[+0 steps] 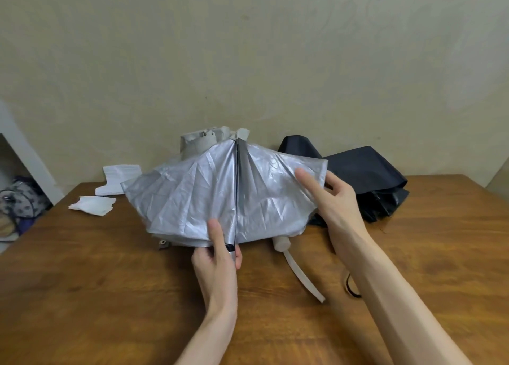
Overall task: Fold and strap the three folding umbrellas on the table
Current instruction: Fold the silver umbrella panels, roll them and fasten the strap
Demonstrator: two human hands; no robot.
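A silver folding umbrella (192,199) lies unfolded on the wooden table (110,296), its canopy spread wide and its ribs meeting at the near edge. My left hand (220,260) grips the rib ends at the front of the canopy, thumb pressed on the fabric. My right hand (330,196) pinches the right edge of the silver canopy. Behind it stands a beige umbrella (203,141), partly hidden. A dark navy umbrella (366,177) lies loose at the back right. A beige handle (281,244) and its strap (303,276) poke out under the silver canopy.
White folded papers (93,204) and a second white stack (118,177) lie at the table's back left. A bag (19,199) sits on the floor at the left. A dark loop (351,286) lies beside my right forearm. The wall stands close behind the table.
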